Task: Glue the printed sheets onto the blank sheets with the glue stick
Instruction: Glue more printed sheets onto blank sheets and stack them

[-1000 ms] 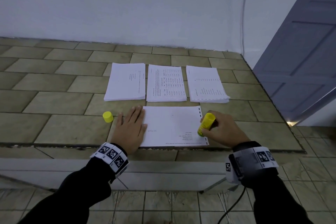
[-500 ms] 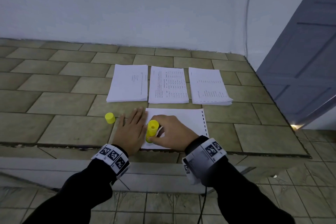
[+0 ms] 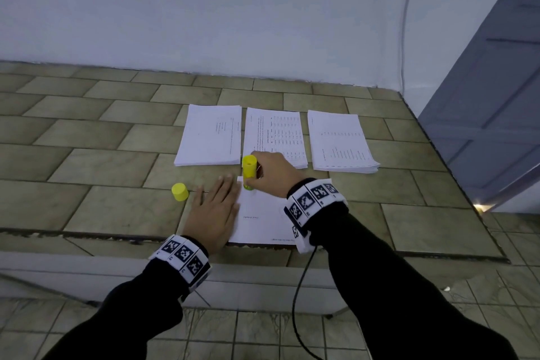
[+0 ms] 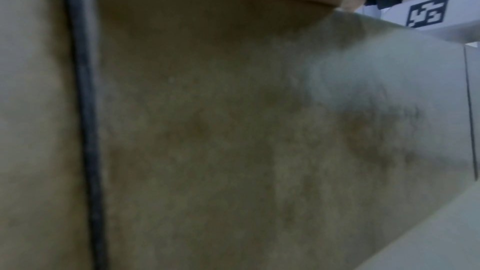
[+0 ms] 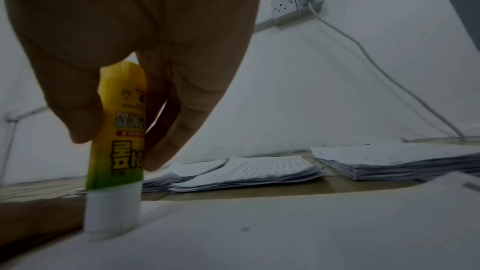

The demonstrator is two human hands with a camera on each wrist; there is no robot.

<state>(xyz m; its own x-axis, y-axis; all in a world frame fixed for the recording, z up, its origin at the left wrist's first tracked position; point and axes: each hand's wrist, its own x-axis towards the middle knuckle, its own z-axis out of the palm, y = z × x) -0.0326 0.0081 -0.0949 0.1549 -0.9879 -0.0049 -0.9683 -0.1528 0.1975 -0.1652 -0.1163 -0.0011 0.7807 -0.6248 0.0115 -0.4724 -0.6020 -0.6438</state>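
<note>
Tiled counter ran under a pale wall, grey door at right of frame. Near edge, lower centre: one sheet lay flat with faint print lines showing. Left hand lay palm down on the sheet's left margin, fingers straight and together, partly on tile. Left wrist view was blurred, mostly tile. Right hand held the glue stick upright at the sheet's upper-left corner, just beyond the left fingertips. In the right wrist view the thumb sat on the left of the yellow tube and the fingers curled round its right, gripping above the label; white tip was down on the paper. Yellow cap stood on tile just left of the left hand, apart from it. Farther back, three paper stacks in a row: left stack, middle stack, right stack, all printed. Wall socket with white cable was at upper right in the wrist view.
</note>
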